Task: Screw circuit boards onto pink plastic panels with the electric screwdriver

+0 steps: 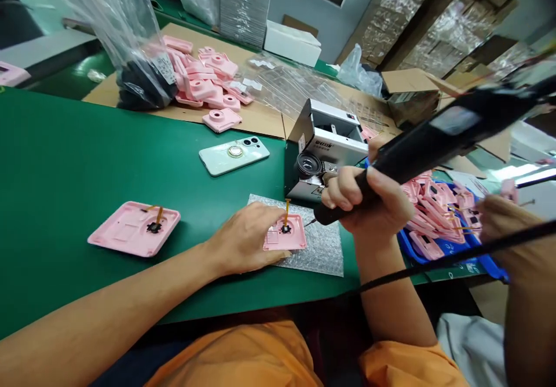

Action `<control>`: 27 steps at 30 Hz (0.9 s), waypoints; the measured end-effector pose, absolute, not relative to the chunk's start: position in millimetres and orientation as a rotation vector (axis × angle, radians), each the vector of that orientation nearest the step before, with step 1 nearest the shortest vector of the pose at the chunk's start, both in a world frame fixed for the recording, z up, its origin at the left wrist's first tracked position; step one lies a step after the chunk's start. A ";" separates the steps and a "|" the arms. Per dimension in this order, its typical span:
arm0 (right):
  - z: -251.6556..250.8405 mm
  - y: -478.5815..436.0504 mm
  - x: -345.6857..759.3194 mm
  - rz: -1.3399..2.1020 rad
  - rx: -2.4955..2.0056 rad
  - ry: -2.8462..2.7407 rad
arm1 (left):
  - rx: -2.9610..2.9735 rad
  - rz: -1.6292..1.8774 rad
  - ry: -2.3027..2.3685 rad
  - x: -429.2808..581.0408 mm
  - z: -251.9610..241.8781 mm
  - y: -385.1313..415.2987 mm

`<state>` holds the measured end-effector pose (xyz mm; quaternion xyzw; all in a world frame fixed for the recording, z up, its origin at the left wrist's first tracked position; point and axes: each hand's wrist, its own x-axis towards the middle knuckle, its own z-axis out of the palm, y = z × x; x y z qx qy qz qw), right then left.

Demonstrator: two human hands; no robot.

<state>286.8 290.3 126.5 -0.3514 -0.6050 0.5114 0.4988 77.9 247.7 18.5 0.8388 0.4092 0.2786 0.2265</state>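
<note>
My left hand (245, 236) grips a pink plastic housing (296, 237) by its left side, thumb and fingers on opposite edges. A small black camera module with an upright orange ribbon cable (287, 213) sits in that housing. Bubble wrap (326, 254) lies beneath it on the green table. My right hand (369, 199) is closed around a black electric screwdriver (417, 149), its thin bit pointing left, close to the housing's right edge. To the left lie several stacked pink housings (130, 227), the top one also fitted with a black module and orange ribbon.
A pale green phone (234, 155) and an open-topped box (332, 138) stand beyond my hands. Pink shells (208, 74) are heaped on cardboard by a plastic bag (147, 80). At right, a co-worker's hand (506, 225) is near a blue tray (408, 247) of pink parts. A black cord (434, 259) crosses the foreground.
</note>
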 end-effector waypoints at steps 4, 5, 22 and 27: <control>134.4 275.8 268.5 1.087 -0.812 -1.479 | 2.351 0.741 1.133 80.6 17.7 246.4; 132.4 274.1 265.2 1.104 -0.789 -1.479 | 2.361 0.737 1.135 81.1 17.8 246.3; 90.0 278.6 259.9 1.300 -0.527 -1.348 | 2.339 0.759 1.093 80.7 18.6 244.7; 90.4 277.7 260.1 1.322 -0.501 -1.328 | 2.372 0.781 1.082 80.1 18.1 244.8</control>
